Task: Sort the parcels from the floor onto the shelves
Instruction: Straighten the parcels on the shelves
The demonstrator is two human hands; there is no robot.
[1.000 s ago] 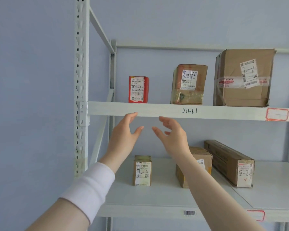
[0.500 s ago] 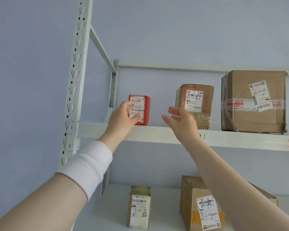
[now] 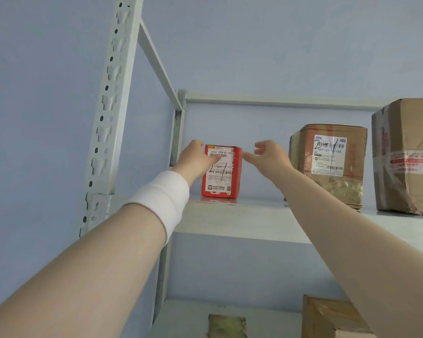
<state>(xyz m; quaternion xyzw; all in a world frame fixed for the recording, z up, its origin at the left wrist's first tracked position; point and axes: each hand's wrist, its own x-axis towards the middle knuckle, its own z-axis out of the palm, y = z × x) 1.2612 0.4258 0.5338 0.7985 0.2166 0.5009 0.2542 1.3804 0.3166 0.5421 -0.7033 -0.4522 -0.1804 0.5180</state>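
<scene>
A small red parcel (image 3: pixel 224 184) with a white label marked 2-1 stands upright at the left end of the upper shelf (image 3: pixel 254 218). My left hand (image 3: pixel 195 158) grips its upper left corner, thumb across the label and fingers behind the edge. My right hand (image 3: pixel 270 156) hovers just right of the parcel with its fingers spread and loosely bent; its thumb tip is at the parcel's right edge, and I cannot tell whether it touches.
On the same shelf stand a taped brown box (image 3: pixel 330 164) marked 2-1 and a larger brown box (image 3: pixel 408 157) at the right edge. The lower shelf holds a small parcel (image 3: pixel 226 324) and a brown box (image 3: pixel 332 318). A perforated grey upright (image 3: pixel 108 98) stands at left.
Both hands rose from under the upper shelf's front edge to the red parcel. My left hand has taken hold of its left side, and the view tilted upward and closer.
</scene>
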